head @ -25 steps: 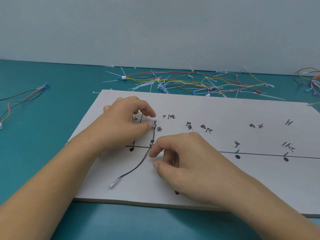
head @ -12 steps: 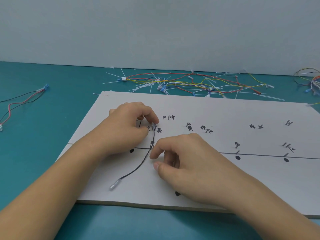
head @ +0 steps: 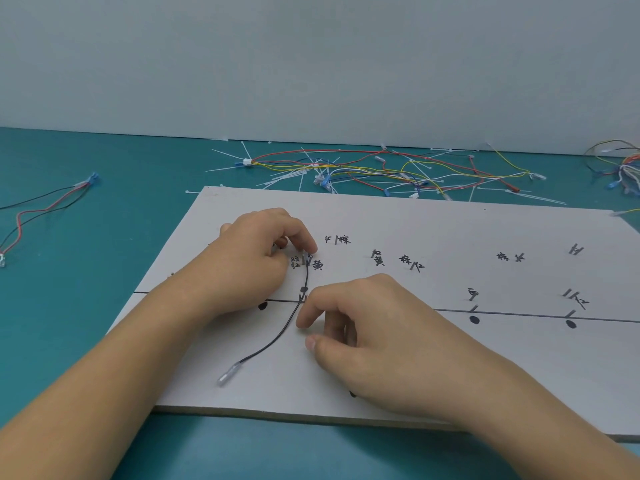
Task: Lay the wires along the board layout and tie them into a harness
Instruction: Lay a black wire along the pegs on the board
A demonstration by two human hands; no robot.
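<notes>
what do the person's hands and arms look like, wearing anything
The left hand and right hand wear no gloves, and no ring shows. The left forearm and right forearm are uncovered to the frame's edge: no sleeve, watch or band. Visible nails are short and unpainted.

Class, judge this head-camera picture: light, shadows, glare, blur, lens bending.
Head view: light soft and even, no glare on the white board; only faint shadows beneath the left hand and right hand; the black wire is sharp, the wire pile behind softer; the far edge of the table bows slightly, a wide-angle effect.
</notes>
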